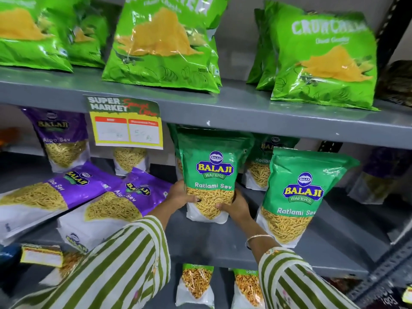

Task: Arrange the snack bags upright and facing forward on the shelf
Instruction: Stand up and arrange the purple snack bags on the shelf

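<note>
Held bag: green Balaji Ratlami Sev bag (209, 175), upright, front forward, base on the middle shelf (223, 241).
Right neighbour: matching green bag (298, 195), upright, leaning slightly.
Behind: another green bag (263, 161), upright.
Left: two purple Aloo Sev bags (53, 192), (116, 201) lying flat.

Glossy plastic snack bags (209, 175) on a matt grey-painted metal shelf (223, 244); striped cloth sleeves (124, 264).
</note>
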